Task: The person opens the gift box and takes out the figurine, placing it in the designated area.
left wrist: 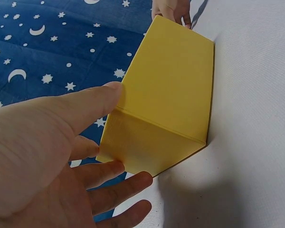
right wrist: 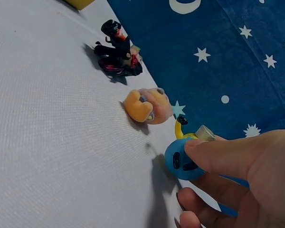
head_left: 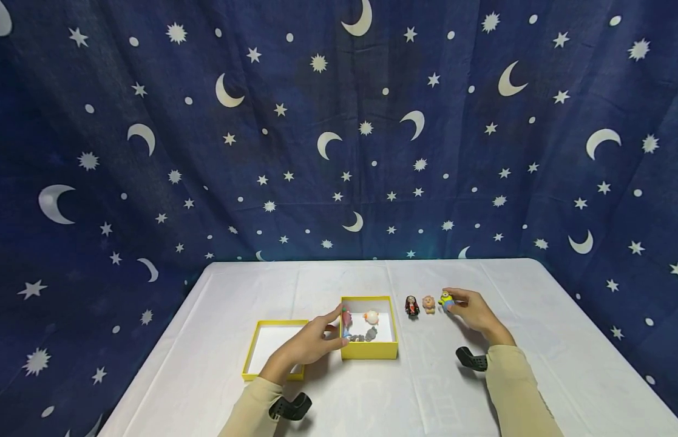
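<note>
My right hand (head_left: 475,312) pinches a yellow-and-blue minion figurine (head_left: 447,301) between thumb and fingers. In the right wrist view the figurine's round blue underside (right wrist: 173,164) shows, tilted toward the camera. Beside it on the table stand a small peach-coloured animal figurine (head_left: 428,304) and a dark-haired doll figurine (head_left: 412,306) in black and red. My left hand (head_left: 312,341) rests against the left side of a yellow box (head_left: 369,351), its thumb at the front corner and its fingers loosely extended. Inside the open box lie a round white-and-orange toy (head_left: 371,317), a pink toy (head_left: 346,318) and several small grey pieces (head_left: 371,334).
A shallow yellow-rimmed lid (head_left: 251,358) lies left of the box, partly behind my left forearm. Everything sits on a white-covered table (head_left: 371,400). A dark blue curtain (head_left: 295,200) with moons and stars hangs behind it. Both wrists carry black bands.
</note>
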`<state>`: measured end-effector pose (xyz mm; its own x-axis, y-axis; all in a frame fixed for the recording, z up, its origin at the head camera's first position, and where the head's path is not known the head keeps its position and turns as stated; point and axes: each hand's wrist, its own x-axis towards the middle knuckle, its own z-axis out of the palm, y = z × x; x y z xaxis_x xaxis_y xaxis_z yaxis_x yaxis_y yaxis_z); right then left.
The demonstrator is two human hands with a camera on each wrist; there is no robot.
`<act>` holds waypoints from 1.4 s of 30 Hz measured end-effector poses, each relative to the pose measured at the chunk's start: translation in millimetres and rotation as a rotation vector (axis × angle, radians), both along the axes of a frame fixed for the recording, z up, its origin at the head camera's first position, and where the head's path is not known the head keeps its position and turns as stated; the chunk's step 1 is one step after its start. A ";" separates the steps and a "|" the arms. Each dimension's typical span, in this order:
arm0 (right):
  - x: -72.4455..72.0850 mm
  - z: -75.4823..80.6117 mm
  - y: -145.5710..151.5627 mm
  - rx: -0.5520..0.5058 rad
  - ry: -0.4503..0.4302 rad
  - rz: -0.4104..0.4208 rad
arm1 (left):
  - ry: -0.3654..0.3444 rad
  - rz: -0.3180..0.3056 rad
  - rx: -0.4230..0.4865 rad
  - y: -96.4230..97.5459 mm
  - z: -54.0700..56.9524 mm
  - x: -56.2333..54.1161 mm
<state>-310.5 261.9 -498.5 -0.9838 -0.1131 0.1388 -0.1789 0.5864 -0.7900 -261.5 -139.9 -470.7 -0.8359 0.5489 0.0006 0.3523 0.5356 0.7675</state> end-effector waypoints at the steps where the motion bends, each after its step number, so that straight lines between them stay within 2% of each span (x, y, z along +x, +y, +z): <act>1: -0.3 -0.7 0.0 0.006 0.004 0.002 | 0.002 0.000 0.003 0.0 0.0 0.0; 9: -3.4 -4.4 -0.2 0.057 0.023 -0.001 | 0.001 0.006 0.005 0.4 -0.4 -0.4; 17: -4.6 -5.0 -3.3 0.084 -0.003 -0.047 | -0.006 0.009 0.011 0.8 -0.4 0.1; 28: -7.2 -7.6 -3.2 0.068 -0.047 -0.087 | -0.022 0.011 0.017 1.1 -0.7 0.1; 36: -5.6 -4.2 -4.8 0.062 -0.051 -0.103 | -0.034 0.007 0.020 0.7 -0.7 -0.2; 42: -4.1 -0.6 -4.7 0.065 -0.089 -0.122 | -0.040 0.007 0.019 0.4 -0.3 0.2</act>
<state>-314.6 257.2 -499.1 -0.9989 0.0025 0.0464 -0.0336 0.6499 -0.7592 -261.2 -139.5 -471.0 -0.8393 0.5432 -0.0222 0.3177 0.5233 0.7907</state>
